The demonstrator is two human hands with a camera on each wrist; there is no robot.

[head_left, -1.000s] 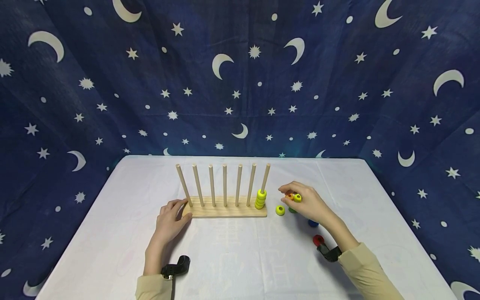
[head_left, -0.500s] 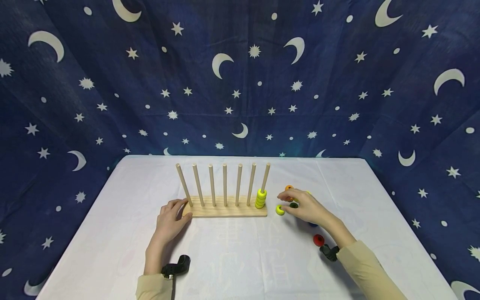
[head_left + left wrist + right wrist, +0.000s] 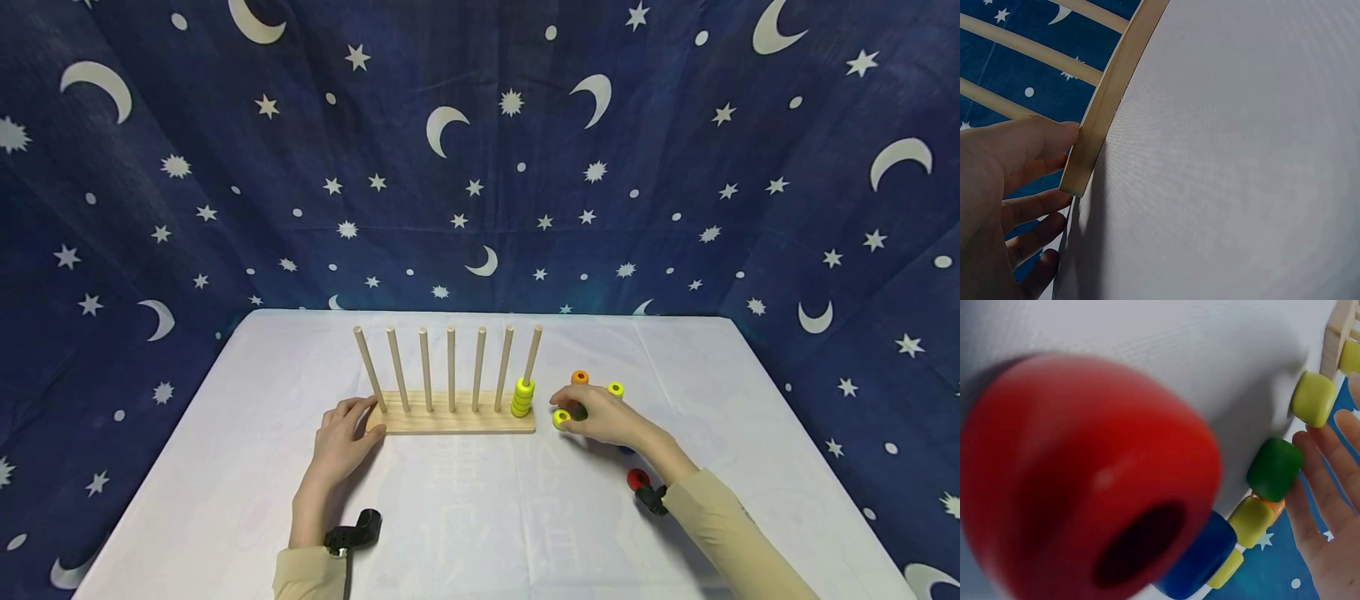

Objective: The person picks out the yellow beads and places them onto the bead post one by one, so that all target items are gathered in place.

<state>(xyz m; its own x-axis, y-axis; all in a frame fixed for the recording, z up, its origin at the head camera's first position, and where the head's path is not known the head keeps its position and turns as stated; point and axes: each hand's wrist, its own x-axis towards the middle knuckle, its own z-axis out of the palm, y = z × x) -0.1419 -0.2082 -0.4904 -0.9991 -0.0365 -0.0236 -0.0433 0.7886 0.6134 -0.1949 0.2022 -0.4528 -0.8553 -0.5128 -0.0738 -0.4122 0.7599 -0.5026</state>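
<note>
Bead stack (image 3: pixel 522 400) on R-most peg (image 3: pixel 532 354) of rack (image 3: pixel 450 424); loose beads (image 3: pixel 615 390) to R, nr R hand (image 3: pixel 606 417).

Head looks forward-down; close wrist views share the rack (image 3: pixel 450 424).

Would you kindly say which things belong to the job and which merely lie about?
Likely in use:
peg rack
stacked beads
yellow bead by right hand

Loose, perhaps for later:
red bead
blue bead
green bead
orange bead
other yellow beads

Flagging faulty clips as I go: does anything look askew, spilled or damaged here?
Nothing clearly stands out. The wooden rack looks intact, with yellow beads neatly stacked on one peg. Its outer pegs fan outward in the head view, perhaps only camera perspective.
</note>
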